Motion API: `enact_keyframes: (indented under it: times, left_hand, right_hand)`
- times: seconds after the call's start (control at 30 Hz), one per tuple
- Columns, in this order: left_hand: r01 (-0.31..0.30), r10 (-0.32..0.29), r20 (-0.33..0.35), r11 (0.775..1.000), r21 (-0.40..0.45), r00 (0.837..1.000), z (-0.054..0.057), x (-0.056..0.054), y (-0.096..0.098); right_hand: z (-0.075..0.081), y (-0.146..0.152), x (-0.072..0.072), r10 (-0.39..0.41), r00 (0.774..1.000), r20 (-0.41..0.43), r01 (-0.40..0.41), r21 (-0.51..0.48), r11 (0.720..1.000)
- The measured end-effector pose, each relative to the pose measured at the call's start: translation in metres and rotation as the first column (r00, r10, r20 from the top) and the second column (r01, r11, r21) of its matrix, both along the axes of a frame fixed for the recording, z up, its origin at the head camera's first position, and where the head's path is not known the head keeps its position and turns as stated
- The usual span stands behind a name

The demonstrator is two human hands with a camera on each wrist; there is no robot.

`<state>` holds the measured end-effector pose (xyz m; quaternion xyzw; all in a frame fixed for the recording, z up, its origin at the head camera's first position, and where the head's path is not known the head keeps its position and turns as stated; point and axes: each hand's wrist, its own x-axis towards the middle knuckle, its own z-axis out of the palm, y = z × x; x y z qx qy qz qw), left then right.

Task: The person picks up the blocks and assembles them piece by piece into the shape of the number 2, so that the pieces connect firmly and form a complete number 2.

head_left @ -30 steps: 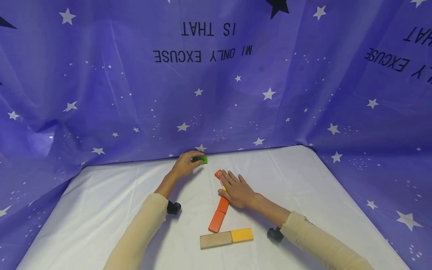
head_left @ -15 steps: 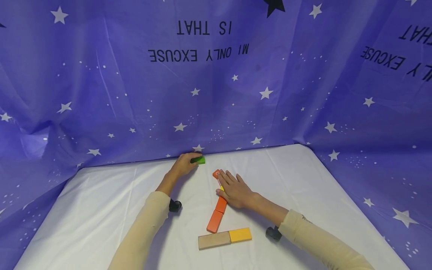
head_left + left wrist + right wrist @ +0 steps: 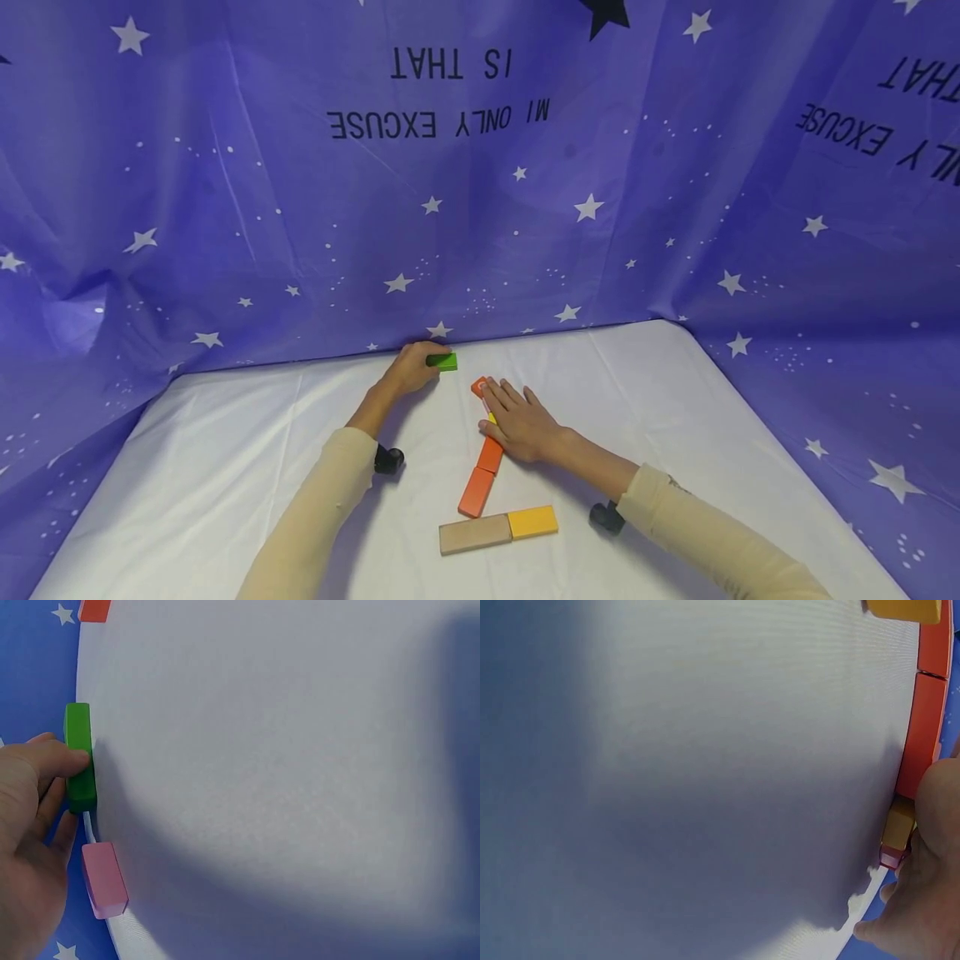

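Observation:
At the back of the table my left hand (image 3: 410,367) pinches a green block (image 3: 447,362) between thumb and fingers; the left wrist view shows the thumb on its near side. A pink block (image 3: 105,879) lies just beyond it there, hidden by the hand in the head view. My right hand (image 3: 527,425) lies palm down with fingers extended over a row of blocks. From under it show an orange-red block (image 3: 480,385) with a pale ring mark, an orange block (image 3: 491,455) and a sliver of a yellow block (image 3: 899,823). A small pink block (image 3: 891,857) adjoins the yellow one.
An orange-red block (image 3: 476,492) continues the row toward the front. Nearer still lie a plain wooden block (image 3: 475,534) and a yellow-orange block (image 3: 533,522), end to end. A purple star-printed curtain (image 3: 480,208) rises behind the white tabletop (image 3: 660,400).
My left hand has closed further around the green block, which has shifted slightly toward the front. The right hand has stayed in place; the head view has moved a little.

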<state>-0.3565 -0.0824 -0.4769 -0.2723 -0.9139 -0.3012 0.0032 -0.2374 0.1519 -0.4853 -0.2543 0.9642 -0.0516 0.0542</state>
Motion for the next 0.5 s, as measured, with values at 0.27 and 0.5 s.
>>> enact_keyframes:
  times: [0.27, 0.5]
  left_hand:
    - [0.016, -0.017, 0.041, 1.000, 0.003, 0.999, 0.002, 0.009, 0.003]
    - [0.067, -0.067, -0.006, 0.997, 0.045, 0.998, -0.001, 0.018, 0.005]
  right_hand:
    - [0.003, -0.001, 0.001, -0.006, 1.000, 0.003, 0.006, -0.003, 1.000]
    - [0.004, 0.001, 0.002, 0.008, 1.000, -0.004, -0.008, -0.012, 1.000]
